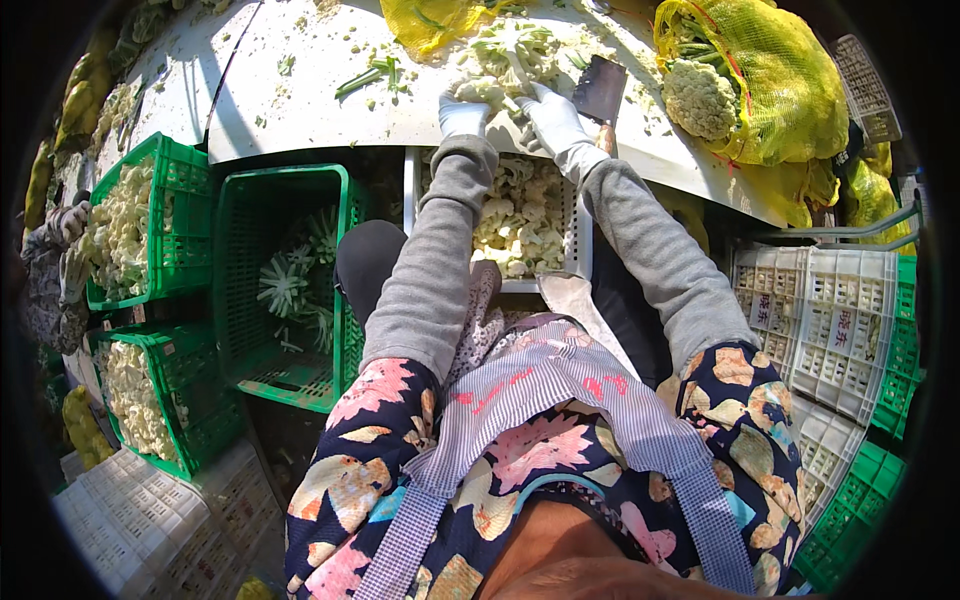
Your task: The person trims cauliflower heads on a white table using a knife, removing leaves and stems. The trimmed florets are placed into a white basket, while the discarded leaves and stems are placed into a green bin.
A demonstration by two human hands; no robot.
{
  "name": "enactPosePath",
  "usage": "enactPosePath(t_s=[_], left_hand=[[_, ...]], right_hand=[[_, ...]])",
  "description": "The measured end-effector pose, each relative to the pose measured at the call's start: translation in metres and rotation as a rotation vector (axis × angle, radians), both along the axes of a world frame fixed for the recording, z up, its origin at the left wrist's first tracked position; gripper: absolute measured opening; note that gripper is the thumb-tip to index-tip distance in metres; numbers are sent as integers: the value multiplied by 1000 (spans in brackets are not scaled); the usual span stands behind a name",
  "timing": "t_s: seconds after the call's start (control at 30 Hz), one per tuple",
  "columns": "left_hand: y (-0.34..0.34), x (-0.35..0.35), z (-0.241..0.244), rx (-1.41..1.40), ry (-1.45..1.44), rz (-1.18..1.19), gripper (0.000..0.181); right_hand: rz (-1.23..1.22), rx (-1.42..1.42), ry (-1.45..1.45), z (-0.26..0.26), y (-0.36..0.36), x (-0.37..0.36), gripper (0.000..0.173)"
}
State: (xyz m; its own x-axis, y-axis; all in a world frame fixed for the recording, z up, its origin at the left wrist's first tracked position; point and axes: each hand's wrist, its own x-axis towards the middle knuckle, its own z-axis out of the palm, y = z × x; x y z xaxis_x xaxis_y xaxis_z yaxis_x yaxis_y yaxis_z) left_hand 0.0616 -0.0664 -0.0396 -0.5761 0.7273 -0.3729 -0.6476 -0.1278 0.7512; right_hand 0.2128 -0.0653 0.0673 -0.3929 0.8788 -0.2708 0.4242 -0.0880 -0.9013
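Note:
Both my hands, in white gloves and grey sleeves, are at a partly cut cauliflower (514, 52) at the table's near edge. My left hand (463, 112) grips its left side. My right hand (553, 120) is at its lower right, by the stem; whether it holds a small tool there, I cannot tell. A broad-bladed knife (601, 90) with a wooden handle lies just right of my right hand. Below my hands, between my knees, a white crate (583, 247) holds cut cauliflower florets (517, 225).
Scraps and a green leaf stalk (371, 77) litter the white table (315, 112). A yellow mesh bag (802, 90) with cauliflower (699, 97) stands at right. A green crate (225, 300) holds cut stems (285, 285). Filled green crates (180, 210) and another person's gloved hand (73, 270) are at left.

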Motion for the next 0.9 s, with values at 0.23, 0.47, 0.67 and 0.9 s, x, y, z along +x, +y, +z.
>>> enactPosePath(t_s=[0.23, 0.47, 0.67, 0.9], left_hand=[[-89, 53, 61, 307, -334, -210, 46], [-96, 67, 48, 181, -270, 30, 35], [-106, 72, 26, 268, -243, 39, 45], [-118, 92, 36, 165, -91, 116, 43]], right_hand=[[55, 367, -52, -27, -41, 23, 41], [-40, 318, -77, -11, -110, 43, 33], [-12, 283, -157, -34, -129, 46, 27], [-22, 368, -306, -47, -135, 43, 32]])
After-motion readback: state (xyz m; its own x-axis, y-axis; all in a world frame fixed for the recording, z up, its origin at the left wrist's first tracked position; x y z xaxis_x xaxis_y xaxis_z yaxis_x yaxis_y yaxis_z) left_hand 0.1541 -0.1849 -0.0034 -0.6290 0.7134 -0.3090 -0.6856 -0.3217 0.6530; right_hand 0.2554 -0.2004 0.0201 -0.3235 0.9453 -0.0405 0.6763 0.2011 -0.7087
